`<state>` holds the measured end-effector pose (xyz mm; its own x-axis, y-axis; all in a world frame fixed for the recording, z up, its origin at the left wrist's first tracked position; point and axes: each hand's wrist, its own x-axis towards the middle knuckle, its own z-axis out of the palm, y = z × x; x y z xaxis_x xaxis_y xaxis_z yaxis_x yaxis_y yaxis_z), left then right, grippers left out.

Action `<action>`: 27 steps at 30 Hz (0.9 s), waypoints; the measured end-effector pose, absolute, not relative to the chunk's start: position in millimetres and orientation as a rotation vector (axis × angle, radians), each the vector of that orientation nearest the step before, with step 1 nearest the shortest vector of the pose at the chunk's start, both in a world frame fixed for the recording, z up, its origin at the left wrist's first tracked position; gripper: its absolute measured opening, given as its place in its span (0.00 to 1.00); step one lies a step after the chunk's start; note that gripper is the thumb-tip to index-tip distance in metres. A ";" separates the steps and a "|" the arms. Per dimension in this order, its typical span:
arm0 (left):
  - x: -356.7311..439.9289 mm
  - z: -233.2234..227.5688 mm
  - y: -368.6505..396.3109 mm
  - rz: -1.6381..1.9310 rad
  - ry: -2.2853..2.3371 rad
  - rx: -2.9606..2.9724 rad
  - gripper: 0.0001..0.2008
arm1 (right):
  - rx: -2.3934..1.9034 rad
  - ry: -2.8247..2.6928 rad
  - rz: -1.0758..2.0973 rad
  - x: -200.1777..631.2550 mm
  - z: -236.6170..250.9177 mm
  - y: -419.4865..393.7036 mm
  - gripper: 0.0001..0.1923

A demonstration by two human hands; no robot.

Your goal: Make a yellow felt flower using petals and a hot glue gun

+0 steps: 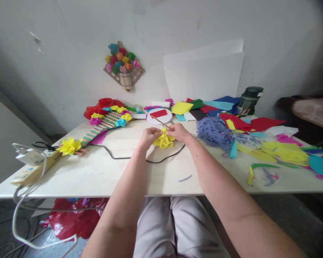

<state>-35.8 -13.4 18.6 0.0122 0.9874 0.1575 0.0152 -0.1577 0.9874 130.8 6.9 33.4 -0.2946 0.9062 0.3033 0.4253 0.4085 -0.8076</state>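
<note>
A ruffled yellow paper flower is between my two hands, just above the table. My left hand pinches its left edge with thumb and fingers. On the other side, my right hand is closed at the flower's upper right edge. A thin brown stick slants from my right fingertips up to the left, over a white disc that carries a red paper piece. Whether the stick touches the flower is hidden by the fingers.
Blue-purple yarn and coloured paper sheets lie to the right, near a dark bottle. Leftward are a woven strip with paper flowers and a power strip. A black cable crosses below my hands.
</note>
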 end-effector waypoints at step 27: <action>-37.8 19.9 -17.1 1.260 0.984 1.313 0.19 | -1.130 -1.861 0.679 126.8 27.2 11.5 0.10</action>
